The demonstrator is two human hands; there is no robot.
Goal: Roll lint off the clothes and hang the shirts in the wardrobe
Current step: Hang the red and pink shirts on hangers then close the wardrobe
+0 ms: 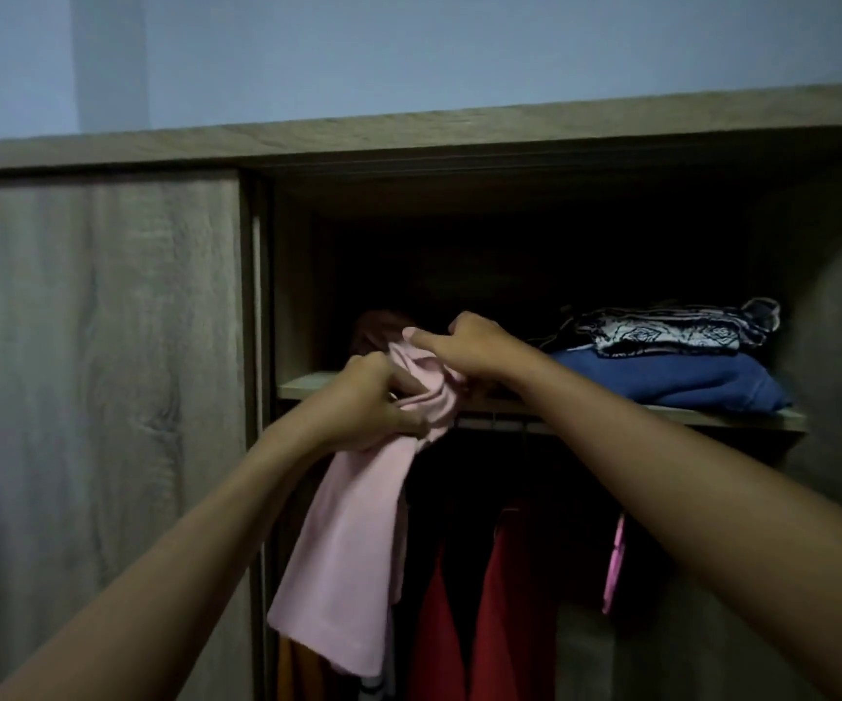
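Pale pink soft knit shirt (358, 523) held up at the wardrobe opening, top end bunched at the front edge of the wood-grain laminate shelf (302, 384), rest hanging straight down in front of the dark hanging space below. Left hand (375, 404) closed in a fist around the gathered fabric just under the shelf edge. Right hand (469, 346) above it, fingers curled, pinching the top of the same bunch; index finger extended along the fabric. Whether a hanger is inside the bunch cannot be told.

Handling, judged: light, limp, no stiffness, drapes and folds under its own weight. Matte, not slippery, nothing fragile. Grip at collar or shoulder seams so it doesn't stretch; a one-point hold lets it twist.

Metal hanging rail (499, 425) just under the shelf, pale, thin, partly hidden. Below: red hanging garments (504, 614), smooth-looking, a bright pink strip of fabric (615, 564) to the right, an orange piece at bottom left, too dark to read.

On the shelf: folded blue thick fleece-like garment (671, 379) with a black-and-white patterned folded cloth (671, 333) on top, near the right hand, apart from it. Dark reddish bundle (378, 328) behind the hands, blurry. Grey-brown wood-grain sliding door (95, 371) at left, flat, matte.
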